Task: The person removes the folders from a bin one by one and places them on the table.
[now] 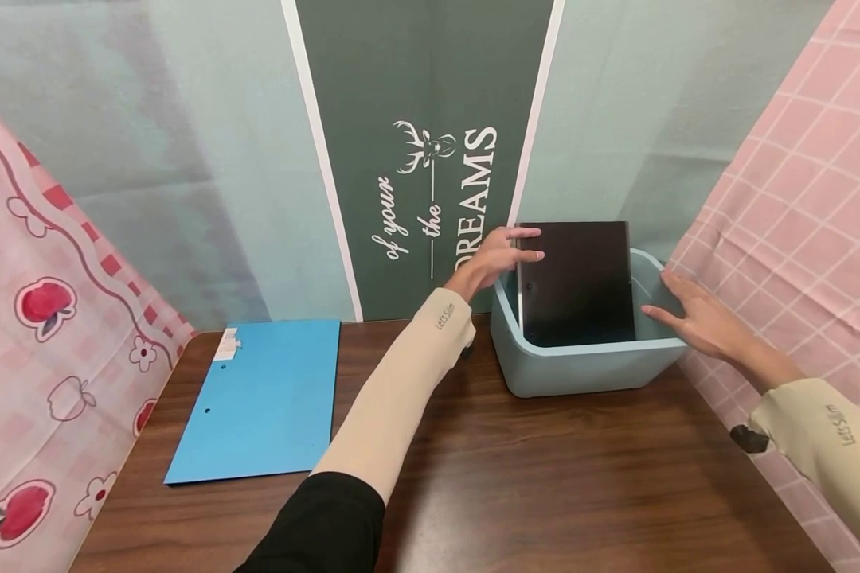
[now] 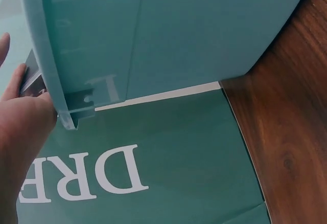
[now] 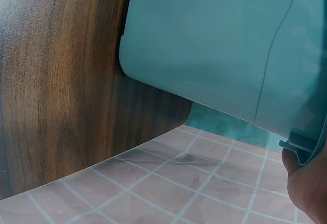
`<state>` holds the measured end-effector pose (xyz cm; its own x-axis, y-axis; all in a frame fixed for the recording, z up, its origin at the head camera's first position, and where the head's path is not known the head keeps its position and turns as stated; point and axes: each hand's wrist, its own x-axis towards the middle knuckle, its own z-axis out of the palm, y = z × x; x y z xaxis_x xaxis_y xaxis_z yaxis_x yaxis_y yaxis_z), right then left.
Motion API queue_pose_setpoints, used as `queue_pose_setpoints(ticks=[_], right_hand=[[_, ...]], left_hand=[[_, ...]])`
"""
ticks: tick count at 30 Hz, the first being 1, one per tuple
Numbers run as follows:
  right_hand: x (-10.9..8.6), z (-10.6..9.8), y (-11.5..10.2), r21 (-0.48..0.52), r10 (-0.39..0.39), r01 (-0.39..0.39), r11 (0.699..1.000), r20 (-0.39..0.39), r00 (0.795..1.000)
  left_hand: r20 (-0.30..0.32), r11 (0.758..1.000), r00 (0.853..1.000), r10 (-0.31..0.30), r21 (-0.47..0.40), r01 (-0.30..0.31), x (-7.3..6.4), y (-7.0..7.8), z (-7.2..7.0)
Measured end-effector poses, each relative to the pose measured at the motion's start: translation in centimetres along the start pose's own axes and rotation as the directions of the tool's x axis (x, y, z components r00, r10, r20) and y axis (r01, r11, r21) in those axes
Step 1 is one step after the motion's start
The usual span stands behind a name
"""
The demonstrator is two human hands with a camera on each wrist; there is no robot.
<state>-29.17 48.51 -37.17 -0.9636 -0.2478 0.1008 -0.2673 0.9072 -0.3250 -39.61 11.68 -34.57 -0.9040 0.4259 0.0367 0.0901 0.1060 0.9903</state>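
Observation:
A black folder [image 1: 576, 286] with a pale left edge and a small hole leans upright inside a light blue plastic bin [image 1: 588, 372]. My left hand [image 1: 494, 253] is at the folder's upper left edge, fingers stretched across its face. In the left wrist view, that hand [image 2: 23, 119] sits beyond the bin's rim, close to the dark folder edge. At the bin's right end, my right hand [image 1: 698, 314] grips the rim, thumb toward the inside. The right wrist view has a fingertip tucked under the rim beside the right hand [image 3: 309, 185].
A blue folder [image 1: 268, 406] with two holes and a white label [image 1: 226, 344] lies flat on the left of the wooden table [image 1: 545, 485]. Green printed cloth [image 1: 430, 79] hangs behind; pink checked cloth [image 1: 781, 199] borders the right, apple-patterned cloth [image 1: 43, 382] the left.

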Motion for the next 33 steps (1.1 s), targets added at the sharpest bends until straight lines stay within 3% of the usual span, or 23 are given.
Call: queue_pose_setpoints(ticks=[4,9,14,22,33], right_hand=[[0.5,0.0,0.3,0.002,0.003,-0.003,1.0,0.014,1.0],[1.1,-0.1,0.6,-0.001,-0.007,0.007,1.0,0.021,1.0],[1.6,-0.2,0.7,-0.001,-0.015,0.015,1.0,0.028,0.999],[2.1,-0.1,1.1,0.005,-0.031,0.031,1.0,0.028,0.999],[2.5,-0.2,1.6,0.008,-0.044,0.044,0.999,0.036,0.998]], left_hand=[[-0.002,0.995,0.999,0.039,0.092,-0.039,0.1,-0.1,0.4],[0.016,0.993,0.999,0.039,0.115,-0.041,0.3,0.1,1.1],[-0.072,0.99,0.995,0.065,0.126,-0.056,0.4,-0.1,2.0],[-0.199,0.99,0.978,0.059,0.136,-0.032,0.2,0.3,3.1],[-0.26,0.987,0.953,0.153,0.08,-0.137,-0.3,1.0,2.5]])
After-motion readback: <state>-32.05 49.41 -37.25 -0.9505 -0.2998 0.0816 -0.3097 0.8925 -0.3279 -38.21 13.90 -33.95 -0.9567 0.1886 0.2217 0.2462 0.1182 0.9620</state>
